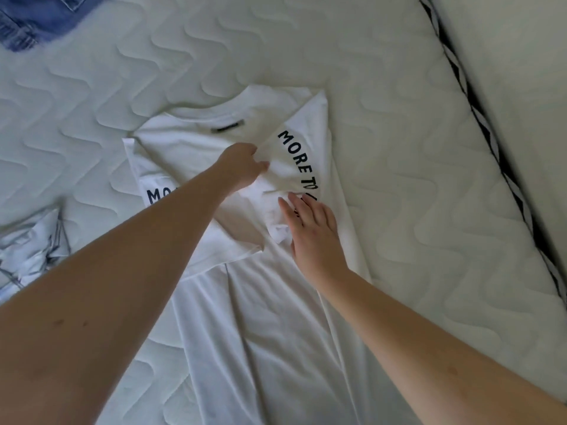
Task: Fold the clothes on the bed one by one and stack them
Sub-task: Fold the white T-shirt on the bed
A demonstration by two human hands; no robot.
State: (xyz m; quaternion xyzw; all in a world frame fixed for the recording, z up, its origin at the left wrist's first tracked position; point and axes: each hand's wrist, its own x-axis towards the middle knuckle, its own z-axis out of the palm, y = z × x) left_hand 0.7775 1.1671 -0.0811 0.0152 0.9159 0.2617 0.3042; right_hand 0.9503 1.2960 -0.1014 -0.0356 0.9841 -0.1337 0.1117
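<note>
While white cotton T-shirt with black "MORE" lettering (245, 302) lies spread on quilted white mattress (414, 179), collar far from me, both my hands work its upper part. My left hand (242, 168): fingers curled, pinching fold of shirt fabric near collar, beside printed arc. My right hand (310, 231): fingers straight, slightly apart, pressing flat on shirt chest just nearer me than pinch. Right sleeve folded inward over chest. Blue denim garment (36, 19) at far left corner; crumpled light striped cloth (30, 250) at left edge, both apart from shirt.
</note>
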